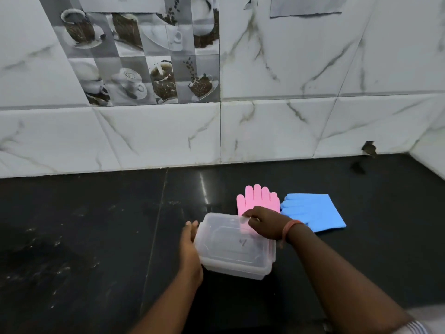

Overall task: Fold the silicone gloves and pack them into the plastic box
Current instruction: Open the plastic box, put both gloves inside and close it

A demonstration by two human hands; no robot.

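Note:
A clear plastic box (pixel 231 259) with its lid on rests on the black counter, slightly tilted. My left hand (pixel 190 247) presses against its left side. My right hand (pixel 263 222) pinches the lid's far right corner. A pink silicone glove (pixel 257 197) lies flat just behind the box, fingers pointing to the wall, its cuff hidden by my right hand and the box. A blue silicone glove (pixel 315 212) lies flat to the right of the pink one, fingers toward it.
The black stone counter (pixel 96 237) runs to a white marble-tiled wall (pixel 265 131) at the back. A side wall closes the far right corner. A chipped hole (pixel 369 148) shows at the wall's base on the right.

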